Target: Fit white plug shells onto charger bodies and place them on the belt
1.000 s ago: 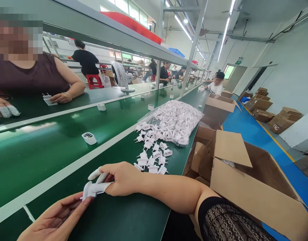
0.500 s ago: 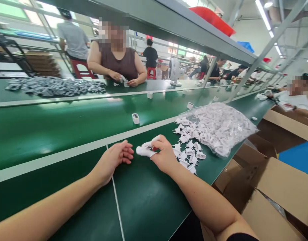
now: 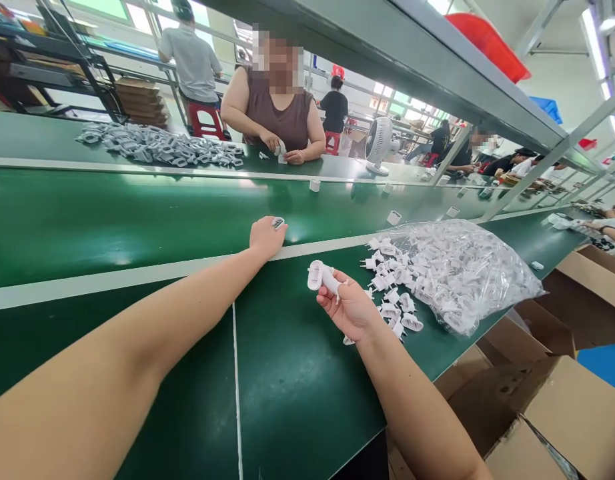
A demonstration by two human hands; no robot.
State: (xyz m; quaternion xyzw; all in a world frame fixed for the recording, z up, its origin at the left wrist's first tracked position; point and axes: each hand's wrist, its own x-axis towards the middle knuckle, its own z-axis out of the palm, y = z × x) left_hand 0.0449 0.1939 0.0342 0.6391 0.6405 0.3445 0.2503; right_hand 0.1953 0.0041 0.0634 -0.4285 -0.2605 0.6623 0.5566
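My left hand (image 3: 266, 239) reaches over the belt, its fingers closed round a white plastic housing (image 3: 278, 223) whose open end faces up. My right hand (image 3: 351, 308) is raised above the green bench, pinching a white oval plug piece (image 3: 315, 275). A white covering (image 3: 330, 281) appears to wrap one of its digits. Just right of that hand lie loose white two-pin plug pieces (image 3: 390, 293), spilling from a clear plastic bag (image 3: 467, 273) full of similar white pieces. The left hand's fingertips are partly hidden.
Several white housings stand along the green belt (image 3: 137, 220), one a white housing (image 3: 394, 217) beyond the bag. Across it, a co-worker (image 3: 277, 107) handles white parts beside a pile of grey parts (image 3: 157, 145). Cardboard boxes (image 3: 562, 407) sit lower right; a metal shelf (image 3: 412, 60) hangs overhead.
My left hand has moved forward onto the belt and closed round the housing there. My right hand has turned, bringing the plug piece into view. The whole view has shifted left.
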